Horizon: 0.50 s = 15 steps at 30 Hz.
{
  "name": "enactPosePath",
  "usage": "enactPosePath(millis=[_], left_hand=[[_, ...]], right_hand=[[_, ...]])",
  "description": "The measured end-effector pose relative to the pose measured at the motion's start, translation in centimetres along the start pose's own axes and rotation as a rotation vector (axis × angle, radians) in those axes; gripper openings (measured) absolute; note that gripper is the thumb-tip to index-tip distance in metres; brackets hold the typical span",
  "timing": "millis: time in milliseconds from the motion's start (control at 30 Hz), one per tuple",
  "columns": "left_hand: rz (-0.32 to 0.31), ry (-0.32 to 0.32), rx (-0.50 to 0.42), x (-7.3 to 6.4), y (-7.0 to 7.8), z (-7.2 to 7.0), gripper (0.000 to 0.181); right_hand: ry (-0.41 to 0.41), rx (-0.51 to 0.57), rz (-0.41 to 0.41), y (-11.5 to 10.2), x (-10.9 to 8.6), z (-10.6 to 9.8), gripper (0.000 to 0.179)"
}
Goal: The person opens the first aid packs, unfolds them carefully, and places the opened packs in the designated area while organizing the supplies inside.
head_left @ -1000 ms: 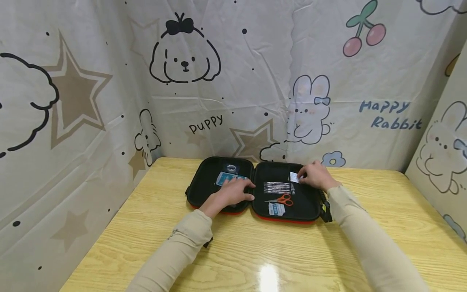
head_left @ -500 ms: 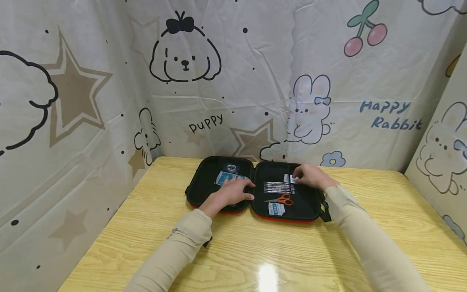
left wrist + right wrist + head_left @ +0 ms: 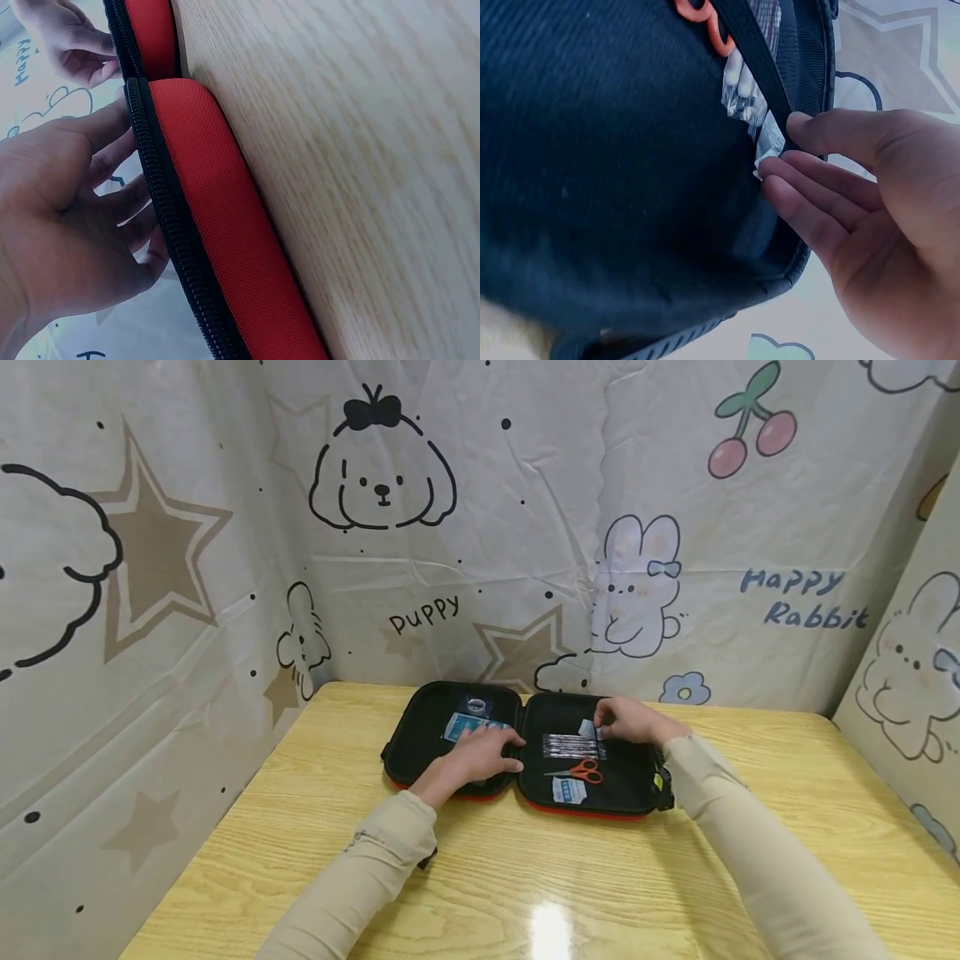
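A black-lined, red-shelled zip case (image 3: 531, 810) lies unfolded on the table. My left hand (image 3: 483, 753) rests over its left half with relaxed fingers, partly covering a blue-and-white packet (image 3: 459, 727). At the back of the right half, my right hand (image 3: 630, 721) pinches a black elastic strap (image 3: 756, 52) between thumb and fingers. A small white packet (image 3: 771, 139) lies by the strap, its end touching my fingertips in the right wrist view. Cotton swabs in a clear bag (image 3: 570, 746), orange-handled scissors (image 3: 585, 771) and another white-and-blue packet (image 3: 568, 790) lie nearer the front.
A small ring-shaped item in a clear bag (image 3: 476, 705) sits at the back of the left half. The wooden table (image 3: 480, 877) extends in front of the case. A printed cloth (image 3: 465, 643) hangs behind the table.
My right hand has moved left with the small white packet, from the back right corner to the strap; its fingers now grasp the strap. My left hand has stayed in place.
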<state>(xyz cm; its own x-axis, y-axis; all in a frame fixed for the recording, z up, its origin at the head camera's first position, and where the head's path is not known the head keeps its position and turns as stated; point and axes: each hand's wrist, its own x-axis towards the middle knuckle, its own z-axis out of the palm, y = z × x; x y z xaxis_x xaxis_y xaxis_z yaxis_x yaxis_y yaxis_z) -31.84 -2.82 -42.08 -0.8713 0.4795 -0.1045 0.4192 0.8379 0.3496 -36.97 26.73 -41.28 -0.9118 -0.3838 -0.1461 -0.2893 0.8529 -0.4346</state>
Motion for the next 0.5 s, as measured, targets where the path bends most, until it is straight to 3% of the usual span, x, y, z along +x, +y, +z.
enactPosePath(millis=[333, 500], left_hand=[[0.0, -0.002, 0.006, 0.41, -0.02, 0.25, 0.042], [0.009, 0.0, 0.004, 0.24, -0.12, 0.18, 0.042]], right_hand=[[0.068, 0.192, -0.038, -0.01, -0.12, 0.52, 0.016], [0.07, 0.189, -0.001, 0.29, -0.45, 0.31, 0.025]])
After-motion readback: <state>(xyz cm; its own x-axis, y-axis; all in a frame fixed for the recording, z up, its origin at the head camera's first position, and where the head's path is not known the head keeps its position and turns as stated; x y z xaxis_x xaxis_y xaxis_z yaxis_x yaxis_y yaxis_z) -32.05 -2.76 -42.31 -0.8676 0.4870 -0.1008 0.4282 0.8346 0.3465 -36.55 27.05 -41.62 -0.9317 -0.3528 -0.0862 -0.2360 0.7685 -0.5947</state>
